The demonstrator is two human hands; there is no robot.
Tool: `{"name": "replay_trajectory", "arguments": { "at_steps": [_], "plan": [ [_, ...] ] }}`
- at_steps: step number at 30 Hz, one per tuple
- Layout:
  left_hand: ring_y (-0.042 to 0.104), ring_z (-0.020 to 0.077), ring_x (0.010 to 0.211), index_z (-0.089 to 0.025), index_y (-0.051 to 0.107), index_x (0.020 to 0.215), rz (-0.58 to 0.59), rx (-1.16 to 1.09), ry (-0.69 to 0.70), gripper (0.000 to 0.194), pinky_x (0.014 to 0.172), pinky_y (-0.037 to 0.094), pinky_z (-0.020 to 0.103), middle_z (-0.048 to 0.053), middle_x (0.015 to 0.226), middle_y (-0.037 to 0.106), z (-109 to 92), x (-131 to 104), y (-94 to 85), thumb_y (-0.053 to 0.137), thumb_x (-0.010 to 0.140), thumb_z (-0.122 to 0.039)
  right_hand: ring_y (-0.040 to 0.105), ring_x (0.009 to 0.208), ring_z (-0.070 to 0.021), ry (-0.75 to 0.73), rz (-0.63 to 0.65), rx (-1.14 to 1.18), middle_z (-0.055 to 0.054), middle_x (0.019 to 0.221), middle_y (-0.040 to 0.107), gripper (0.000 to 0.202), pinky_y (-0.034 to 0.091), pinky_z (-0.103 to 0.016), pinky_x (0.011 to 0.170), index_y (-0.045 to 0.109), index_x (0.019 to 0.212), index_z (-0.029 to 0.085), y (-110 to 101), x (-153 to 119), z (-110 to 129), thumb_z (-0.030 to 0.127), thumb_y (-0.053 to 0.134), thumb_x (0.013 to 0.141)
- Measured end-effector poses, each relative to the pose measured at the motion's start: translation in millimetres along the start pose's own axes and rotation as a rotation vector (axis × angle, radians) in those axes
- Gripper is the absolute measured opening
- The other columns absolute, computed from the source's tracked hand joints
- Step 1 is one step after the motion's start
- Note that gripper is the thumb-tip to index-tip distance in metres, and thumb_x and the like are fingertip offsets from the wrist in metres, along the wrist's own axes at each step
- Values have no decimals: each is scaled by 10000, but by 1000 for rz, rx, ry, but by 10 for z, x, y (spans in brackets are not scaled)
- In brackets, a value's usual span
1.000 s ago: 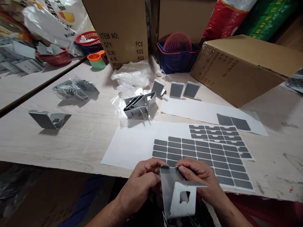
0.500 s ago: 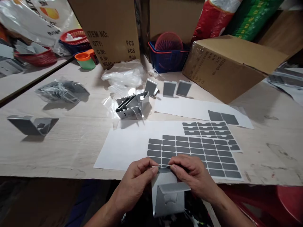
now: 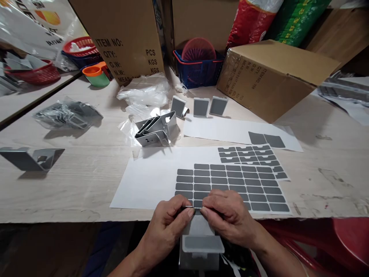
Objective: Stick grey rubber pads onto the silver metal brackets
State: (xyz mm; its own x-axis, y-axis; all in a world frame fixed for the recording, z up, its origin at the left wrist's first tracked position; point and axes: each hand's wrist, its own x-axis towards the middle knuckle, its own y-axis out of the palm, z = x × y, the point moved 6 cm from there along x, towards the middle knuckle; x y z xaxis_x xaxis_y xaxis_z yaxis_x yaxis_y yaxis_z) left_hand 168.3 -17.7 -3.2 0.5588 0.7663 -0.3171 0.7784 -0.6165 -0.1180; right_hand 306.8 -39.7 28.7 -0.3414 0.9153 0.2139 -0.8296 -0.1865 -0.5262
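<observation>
A bent silver metal stand [image 3: 198,227], which looks like a phone stand, is held over my lap at the table's front edge. My left hand [image 3: 170,219] pinches the left part of its far edge between thumb and fingers. On the right part of that edge, my right hand [image 3: 230,215] is closed the same way. The stand's near lip carries a grey pad [image 3: 203,244]. Just beyond my fingers lies a sheet of grey rectangular stickers [image 3: 227,181], partly covered by my hands. Whatever lies under my fingertips is hidden.
Three padded stands [image 3: 201,107] stand farther back, beside nested bare stands [image 3: 157,129]. Another stand [image 3: 31,158] and a bagged bundle [image 3: 67,115] are at left. A strip with larger grey stickers [image 3: 266,139] lies behind the sheet. A cardboard box [image 3: 268,80] and blue basket [image 3: 198,71] line the back.
The stand has tilted so its near lip's grey pad faces me. My thumbs have come closer together on the far edge. The whole view has shifted slightly.
</observation>
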Motion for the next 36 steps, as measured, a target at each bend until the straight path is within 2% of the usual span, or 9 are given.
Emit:
{"name": "replay_trajectory", "arguments": {
  "at_steps": [3, 8, 12, 15, 20, 24, 29, 33, 36],
  "plan": [
    [314, 70, 514, -162, 530, 694, -12, -39, -8, 230, 480, 244, 211, -52, 562, 352, 23, 14, 2, 493, 825, -348, 363, 549, -105, 4, 22, -5, 23, 560, 387, 198, 260, -263, 532, 521, 687, 145, 24, 0, -11, 171, 424, 857],
    [325, 72, 512, -146, 565, 736, 61, -304, -106, 197, 480, 236, 216, -42, 559, 405, 127, 48, 65, 541, 795, -332, 379, 586, -107, 83, 110, 64, 26, 582, 392, 253, 291, -257, 573, 472, 662, 160, 19, -18, -85, 213, 393, 897],
    [371, 76, 500, -132, 612, 750, 75, -537, -163, 132, 482, 260, 219, -22, 565, 469, 167, 79, 88, 581, 751, -260, 396, 607, -107, 121, 178, 203, 20, 620, 414, 276, 316, -249, 586, 494, 692, 163, -15, -21, -110, 242, 364, 923],
    [399, 80, 499, -124, 636, 770, 59, -621, -172, 116, 486, 285, 216, -9, 571, 505, 135, 100, 65, 583, 726, -217, 418, 630, -112, 137, 187, 266, 7, 665, 450, 258, 338, -254, 604, 533, 758, 162, -40, -13, -111, 232, 352, 928],
    [408, 73, 483, -109, 666, 810, 8, -680, -186, 178, 478, 287, 201, -9, 537, 511, 84, 99, 12, 545, 681, -129, 447, 637, -120, 158, 133, 285, -7, 698, 492, 238, 357, -267, 607, 574, 842, 169, -57, -14, -123, 221, 357, 924],
    [426, 73, 482, -107, 665, 851, 13, -745, -194, 247, 475, 298, 199, 2, 562, 535, 108, 84, 24, 519, 652, -97, 476, 618, -119, 179, 111, 289, -4, 689, 494, 223, 375, -261, 578, 595, 903, 177, -51, -34, -148, 213, 375, 914],
    [408, 75, 490, -115, 636, 805, 3, -733, -222, 185, 475, 294, 206, 3, 575, 522, 176, 81, 37, 511, 668, -112, 502, 608, -117, 244, 96, 293, -16, 731, 542, 226, 393, -251, 549, 592, 994, 183, -41, -73, -187, 241, 390, 911],
    [391, 70, 475, -123, 617, 764, 15, -703, -219, 120, 468, 283, 204, -16, 543, 485, 166, 95, 53, 522, 698, -154, 481, 548, -96, 290, 96, 340, -13, 734, 539, 218, 367, -214, 453, 586, 960, 178, -12, -91, -203, 272, 396, 910],
    [376, 67, 475, -128, 608, 734, 10, -622, -179, 95, 467, 263, 203, -26, 533, 467, 143, 102, 43, 540, 726, -193, 460, 507, -80, 283, 92, 349, 4, 685, 497, 206, 371, -200, 439, 593, 930, 174, 2, -78, -198, 259, 407, 904]
  ]
}}
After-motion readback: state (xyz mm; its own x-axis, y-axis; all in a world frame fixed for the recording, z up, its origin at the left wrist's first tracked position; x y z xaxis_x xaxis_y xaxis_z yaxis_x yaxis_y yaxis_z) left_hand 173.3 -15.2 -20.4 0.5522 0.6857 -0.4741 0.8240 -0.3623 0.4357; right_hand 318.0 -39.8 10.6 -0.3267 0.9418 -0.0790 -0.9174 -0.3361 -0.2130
